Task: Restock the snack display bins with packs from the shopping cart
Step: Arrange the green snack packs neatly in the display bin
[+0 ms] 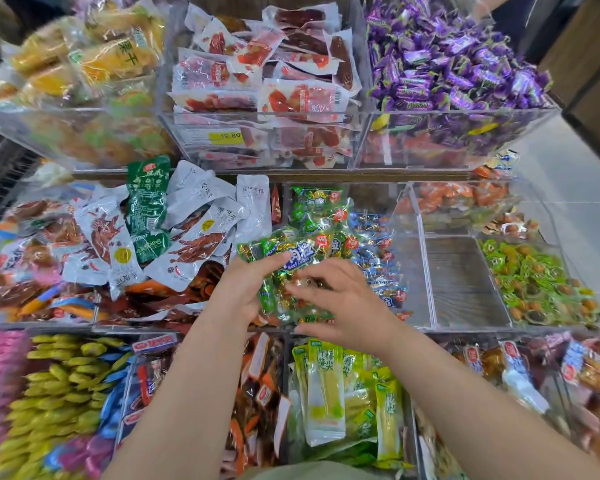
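Head view: two hands and one held bag. The left hand gripped the left edge of the bag, a clear sack of green and gold sweets, with its fingers curled over the top. The right hand lay on the bag's near right part, fingers bent onto it and thumb at its near edge, clasping it. Both forearms reached in from the near side, with the hands close together. The bag hung over the middle bin of the middle row, above one green bag and blue bags too jumbled to count. To the right stood one empty bin. Three rows of bins showed, and the far row had three: yellow packs, red packs, purple sweets
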The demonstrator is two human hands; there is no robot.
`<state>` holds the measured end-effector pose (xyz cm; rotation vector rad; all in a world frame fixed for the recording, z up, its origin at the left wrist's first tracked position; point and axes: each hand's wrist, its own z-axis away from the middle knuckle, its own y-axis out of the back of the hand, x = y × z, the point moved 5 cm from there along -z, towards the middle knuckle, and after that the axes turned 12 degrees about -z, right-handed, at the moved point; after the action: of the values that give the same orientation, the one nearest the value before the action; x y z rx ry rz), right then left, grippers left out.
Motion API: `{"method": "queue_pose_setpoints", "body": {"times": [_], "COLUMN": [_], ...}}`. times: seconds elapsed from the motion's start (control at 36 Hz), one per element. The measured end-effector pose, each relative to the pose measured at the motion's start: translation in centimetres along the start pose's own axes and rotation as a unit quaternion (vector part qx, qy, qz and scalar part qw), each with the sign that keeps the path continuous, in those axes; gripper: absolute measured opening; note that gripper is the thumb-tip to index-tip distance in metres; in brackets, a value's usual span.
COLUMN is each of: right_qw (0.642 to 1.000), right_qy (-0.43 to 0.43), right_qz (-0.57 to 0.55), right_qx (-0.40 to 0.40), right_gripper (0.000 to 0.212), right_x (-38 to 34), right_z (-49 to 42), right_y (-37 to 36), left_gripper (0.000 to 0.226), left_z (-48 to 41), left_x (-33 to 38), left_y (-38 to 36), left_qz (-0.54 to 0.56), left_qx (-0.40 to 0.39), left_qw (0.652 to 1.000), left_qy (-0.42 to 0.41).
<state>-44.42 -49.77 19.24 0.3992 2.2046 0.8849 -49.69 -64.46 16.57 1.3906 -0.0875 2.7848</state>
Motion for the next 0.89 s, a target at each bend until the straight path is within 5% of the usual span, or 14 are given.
{"method": "queue_pose_setpoints", "body": {"times": [0.06, 0.17, 0.22, 0.31, 0.53, 0.64, 0.81, 0.89], "right_qw": [0.976, 0.810, 0.748, 0.705, 0.765, 0.792, 0.815, 0.813], "right_qy": [-0.157, -0.481, -0.538, -0.548, -0.521, -0.521, -0.531, -0.511], "right_qz": [-0.150, -0.315, -0.378, -0.434, -0.310, -0.261, -0.184, -0.240], "right_qx": [0.032, 0.114, 0.094, 0.117, 0.217, 0.183, 0.142, 0.142], "right_gripper": [0.065, 0.091, 0.089, 0.078, 0.049, 0.043, 0.064, 0.068], "right_x": [1.2, 5.2, 6.6, 8.5, 11.8, 12.0, 12.5, 12.8], "right_z": [0.2, 1.6, 2.0, 2.6, 3.7, 3.5, 2.6, 2.2], "right_y": [0.4, -0.4, -1.5, -2.1, 0.6, -0.5, -2.7, -3.3], "left_gripper": [0.104, 0.134, 0.133, 0.114, 0.070, 0.058, 0.075, 0.066], "left_z": [0.0, -0.3, -0.2, -0.8, -1.8, -1.6, -1.6, -1.5], "left_x": [0.1, 0.6, 0.8, 0.7, 1.4, 1.3, 0.3, 0.3], "left_y": [0.2, -0.1, -0.1, 0.6, 4.2, 4.7, 4.6, 4.5], "left_qz": [-0.003, -0.055, -0.070, -0.062, -0.029, -0.025, -0.041, -0.043], "left_qx": [0.004, 0.013, 0.033, 0.065, 0.168, 0.164, 0.156, 0.153], "left_qw": [1.000, 0.997, 0.995, 0.993, 0.982, 0.981, 0.983, 0.983], "left_qy": [-0.017, -0.056, -0.065, -0.078, -0.085, -0.099, -0.084, -0.095]}}
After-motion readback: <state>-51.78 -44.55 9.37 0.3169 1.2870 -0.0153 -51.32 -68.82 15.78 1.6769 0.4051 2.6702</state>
